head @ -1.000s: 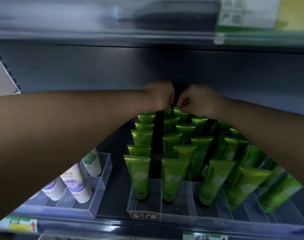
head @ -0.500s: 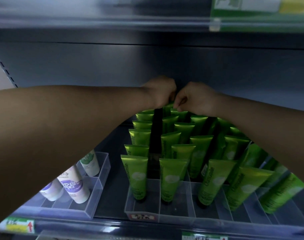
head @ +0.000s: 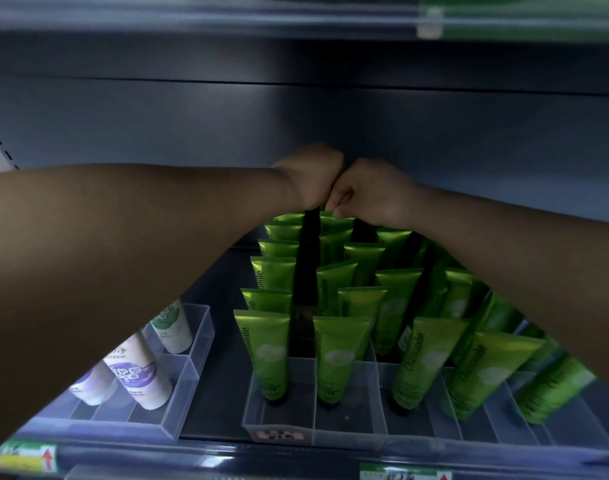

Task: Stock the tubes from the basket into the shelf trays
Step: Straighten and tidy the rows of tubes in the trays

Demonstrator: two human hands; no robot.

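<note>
Nearly stocked: green tubes (head: 334,355) crowd the tray (head: 348,434); at the back, right hand (head: 369,192) pinches one, left hand (head: 310,178) grip hidden, cannot tell.

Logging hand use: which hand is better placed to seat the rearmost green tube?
Probably right: the right hand pinches the rearmost green tube by its top; the left hand hides its fingers.

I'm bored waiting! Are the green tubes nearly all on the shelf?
Done: rows of green Chamomile tubes stand in the clear divided tray. In hand: the left hand and right hand meet at the back row; whether they grip a tube is hidden. Left: the basket is out of view, so I cannot tell.
</note>
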